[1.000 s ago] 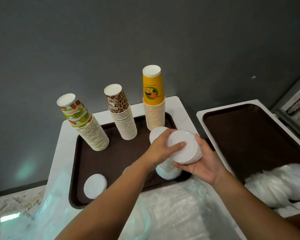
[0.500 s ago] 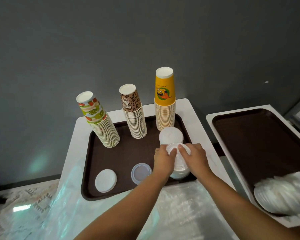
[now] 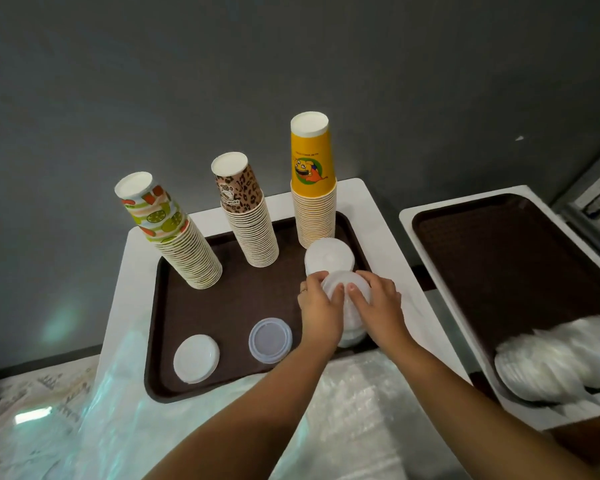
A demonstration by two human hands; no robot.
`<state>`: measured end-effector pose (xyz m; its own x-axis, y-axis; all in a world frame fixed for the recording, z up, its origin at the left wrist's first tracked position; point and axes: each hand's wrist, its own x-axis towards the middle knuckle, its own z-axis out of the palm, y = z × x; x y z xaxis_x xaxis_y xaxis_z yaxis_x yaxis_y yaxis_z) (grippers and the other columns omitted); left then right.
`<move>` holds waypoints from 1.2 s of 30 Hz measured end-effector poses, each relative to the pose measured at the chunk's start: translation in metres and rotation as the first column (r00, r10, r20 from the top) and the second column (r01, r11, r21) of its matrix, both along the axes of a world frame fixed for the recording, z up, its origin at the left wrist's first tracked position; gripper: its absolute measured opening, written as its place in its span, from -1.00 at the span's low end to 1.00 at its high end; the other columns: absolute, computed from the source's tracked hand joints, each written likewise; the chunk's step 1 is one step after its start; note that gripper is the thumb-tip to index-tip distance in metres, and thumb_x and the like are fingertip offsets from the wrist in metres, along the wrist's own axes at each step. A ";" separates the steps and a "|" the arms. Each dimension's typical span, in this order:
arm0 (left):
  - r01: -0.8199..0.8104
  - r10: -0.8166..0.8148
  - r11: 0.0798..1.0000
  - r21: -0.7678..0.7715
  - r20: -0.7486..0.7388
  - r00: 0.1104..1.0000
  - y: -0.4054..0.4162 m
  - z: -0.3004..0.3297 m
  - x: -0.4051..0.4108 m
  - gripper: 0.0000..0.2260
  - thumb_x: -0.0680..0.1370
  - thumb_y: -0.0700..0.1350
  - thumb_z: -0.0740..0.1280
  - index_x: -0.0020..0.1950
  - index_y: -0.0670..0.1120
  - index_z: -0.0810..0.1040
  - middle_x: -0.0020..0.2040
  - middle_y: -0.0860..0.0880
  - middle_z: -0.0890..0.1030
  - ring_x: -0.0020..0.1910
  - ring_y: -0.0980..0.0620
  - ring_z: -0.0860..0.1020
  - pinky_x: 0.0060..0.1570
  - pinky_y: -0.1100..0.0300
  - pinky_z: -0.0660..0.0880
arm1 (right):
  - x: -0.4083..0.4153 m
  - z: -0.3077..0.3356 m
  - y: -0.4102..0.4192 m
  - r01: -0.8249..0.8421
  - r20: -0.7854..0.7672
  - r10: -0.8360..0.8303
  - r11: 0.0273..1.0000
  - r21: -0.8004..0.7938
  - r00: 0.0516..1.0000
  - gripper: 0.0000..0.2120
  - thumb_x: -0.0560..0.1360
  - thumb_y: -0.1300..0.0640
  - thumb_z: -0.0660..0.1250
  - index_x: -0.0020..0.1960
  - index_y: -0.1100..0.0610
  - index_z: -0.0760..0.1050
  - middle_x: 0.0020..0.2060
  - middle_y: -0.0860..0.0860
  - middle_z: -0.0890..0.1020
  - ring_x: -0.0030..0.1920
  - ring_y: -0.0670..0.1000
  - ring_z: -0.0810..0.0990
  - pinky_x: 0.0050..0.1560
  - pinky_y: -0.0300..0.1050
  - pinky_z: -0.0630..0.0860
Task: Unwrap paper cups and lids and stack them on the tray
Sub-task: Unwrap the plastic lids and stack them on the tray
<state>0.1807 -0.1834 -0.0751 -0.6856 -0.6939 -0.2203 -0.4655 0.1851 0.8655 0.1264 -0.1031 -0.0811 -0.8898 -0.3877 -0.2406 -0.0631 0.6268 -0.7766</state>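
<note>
Brown plastic tray, rectangular with rounded corners and a raised rim, sits on a white table. Along its far edge stand three stacks of inverted paper cups, ribbed with rolled rims: a citrus-print stack at far left leaning left, a leopard-print stack in the middle, and a tall yellow stack with a cartoon figure at far right, upright.

Near the tray's right edge, both hands come together around a short stack of white lids. The left hand curls round its left side, with a ring on one finger; the right hand wraps the right side. Both thumbs rest on the top lid, close beside each other. The stack's base rests on the tray near the near-right corner. Just beyond it, touching or nearly so, a second stack of white lids stands in front of the yellow cups.

Toward the tray's near edge lie two single round lids: an opaque white lid at left, and a translucent lid with a ringed rim to its right, apart from each other.

Crinkled clear plastic wrap spreads over the near table edge. At right, a second brown tray, textured, holds a bundle of wrapped white lids at its near end, blurred.
</note>
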 end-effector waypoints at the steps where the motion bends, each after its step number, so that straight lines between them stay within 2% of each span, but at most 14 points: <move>1: -0.019 0.019 1.000 -0.008 0.006 1.000 0.001 -0.001 0.001 -0.67 0.59 -0.14 0.26 0.34 -0.14 0.35 0.32 -0.12 0.35 0.30 -0.09 0.33 0.24 0.14 0.31 | 0.001 -0.002 0.001 0.019 0.049 -0.017 0.999 -0.040 0.999 -0.60 0.59 -0.02 0.19 0.40 0.04 0.31 0.35 0.08 0.35 0.30 0.08 0.36 0.30 -0.02 0.37; 4: -0.136 0.137 0.991 -0.006 0.014 0.991 0.005 -0.002 0.005 -0.58 0.58 -0.10 0.28 0.41 -0.13 0.29 0.41 -0.13 0.24 0.35 -0.12 0.29 0.31 0.06 0.29 | 0.005 -0.006 0.003 0.042 0.141 -0.022 0.990 -0.137 0.990 -0.62 0.61 0.04 0.17 0.41 0.05 0.29 0.33 0.07 0.38 0.28 0.05 0.40 0.23 -0.11 0.39; 6: -0.175 0.173 0.978 0.114 0.028 0.985 0.006 -0.003 0.010 -0.52 0.60 -0.07 0.24 0.48 -0.11 0.20 0.47 -0.12 0.18 0.39 -0.11 0.28 0.35 0.03 0.30 | 0.007 -0.007 0.006 0.039 0.164 -0.009 0.983 -0.180 0.986 -0.64 0.62 0.05 0.14 0.41 0.06 0.29 0.31 0.06 0.42 0.27 0.03 0.41 0.22 -0.14 0.37; 8: -0.179 0.172 0.945 0.273 0.050 0.984 0.008 -0.005 0.012 -0.52 0.63 -0.06 0.18 0.52 -0.09 0.14 0.48 -0.12 0.22 0.39 -0.10 0.31 0.32 0.05 0.33 | 0.008 -0.007 0.007 0.046 0.186 -0.005 0.975 -0.215 0.983 -0.65 0.63 0.07 0.12 0.40 0.07 0.30 0.30 0.05 0.44 0.25 0.01 0.41 0.24 -0.13 0.37; 10: -0.189 0.183 0.918 0.348 0.052 0.982 0.008 -0.006 0.013 -0.58 0.64 -0.10 0.15 0.50 -0.07 0.20 0.42 -0.12 0.34 0.34 -0.10 0.39 0.31 0.05 0.37 | 0.009 -0.007 0.005 0.053 0.207 -0.006 0.974 -0.222 0.978 -0.66 0.63 0.10 0.13 0.39 0.07 0.31 0.29 0.05 0.46 0.23 0.00 0.43 0.25 -0.11 0.39; 13: -0.171 0.173 0.916 0.362 0.026 0.985 0.010 -0.004 0.014 -0.68 0.63 -0.16 0.13 0.40 -0.06 0.36 0.26 -0.10 0.51 0.22 -0.09 0.49 0.27 -0.05 0.43 | 0.009 -0.008 0.000 0.059 0.192 -0.023 0.981 -0.185 0.981 -0.66 0.60 0.13 0.19 0.37 0.06 0.33 0.27 0.06 0.49 0.24 0.06 0.47 0.28 -0.03 0.44; 18: -0.165 0.170 0.920 0.355 0.017 0.985 0.010 -0.003 0.018 -0.71 0.63 -0.18 0.11 0.33 -0.05 0.42 0.11 -0.05 0.56 0.14 -0.07 0.53 0.21 -0.01 0.47 | 0.011 -0.008 0.000 0.055 0.181 -0.019 0.979 -0.194 0.983 -0.66 0.58 0.14 0.23 0.35 0.05 0.36 0.24 0.08 0.52 0.22 0.09 0.49 0.29 0.09 0.45; 26: -0.155 0.155 0.899 0.409 0.033 0.987 0.005 -0.006 0.024 -0.69 0.64 -0.20 0.10 0.37 -0.09 0.42 0.21 -0.09 0.56 0.16 -0.05 0.52 0.20 0.05 0.48 | 0.011 -0.013 0.001 -0.030 0.155 0.051 0.991 -0.132 0.987 -0.61 0.57 0.09 0.24 0.39 0.02 0.34 0.27 0.06 0.50 0.26 0.08 0.46 0.31 0.11 0.42; 29: -0.140 0.135 0.907 0.396 0.042 0.990 0.004 -0.004 0.024 -0.71 0.64 -0.20 0.10 0.33 -0.08 0.45 0.18 -0.09 0.57 0.15 -0.05 0.52 0.17 0.07 0.49 | 0.009 -0.014 0.001 -0.052 0.158 0.072 0.991 -0.123 0.985 -0.61 0.58 0.08 0.24 0.39 0.03 0.32 0.28 0.07 0.48 0.27 0.08 0.45 0.32 0.10 0.41; 31: -0.138 0.126 0.909 0.394 0.056 0.990 0.004 -0.002 0.024 -0.70 0.64 -0.16 0.11 0.35 -0.09 0.43 0.20 -0.08 0.56 0.18 -0.06 0.52 0.20 0.04 0.48 | 0.010 -0.012 0.002 -0.043 0.151 0.062 0.992 -0.121 0.987 -0.59 0.58 0.08 0.24 0.41 0.04 0.30 0.31 0.07 0.46 0.29 0.09 0.44 0.33 0.07 0.41; 33: -0.132 0.112 0.917 0.375 0.075 0.991 0.003 0.001 0.025 -0.65 0.64 -0.09 0.14 0.42 -0.09 0.36 0.30 -0.08 0.51 0.24 -0.08 0.48 0.27 -0.02 0.44 | 0.011 -0.007 0.004 -0.006 0.080 0.016 0.993 -0.119 0.997 -0.58 0.57 0.08 0.25 0.41 0.07 0.31 0.33 0.06 0.45 0.31 0.08 0.43 0.31 -0.01 0.42; 36: -0.113 0.098 0.933 0.342 0.060 0.993 -0.001 0.010 0.033 -0.61 0.64 -0.06 0.16 0.46 -0.10 0.30 0.36 -0.03 0.44 0.29 -0.01 0.42 0.25 0.13 0.38 | 0.016 0.001 0.011 0.078 -0.117 -0.111 0.964 -0.256 0.987 -0.68 0.54 0.15 0.30 0.29 0.11 0.45 0.23 0.05 0.52 0.22 0.00 0.49 0.12 -0.35 0.42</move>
<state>0.2133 -0.1843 -0.0647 -0.5976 -0.6382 -0.4854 -0.5028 -0.1734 0.8469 0.1421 -0.0924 -0.0805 -0.9424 -0.3334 -0.0281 -0.1225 0.4222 -0.8982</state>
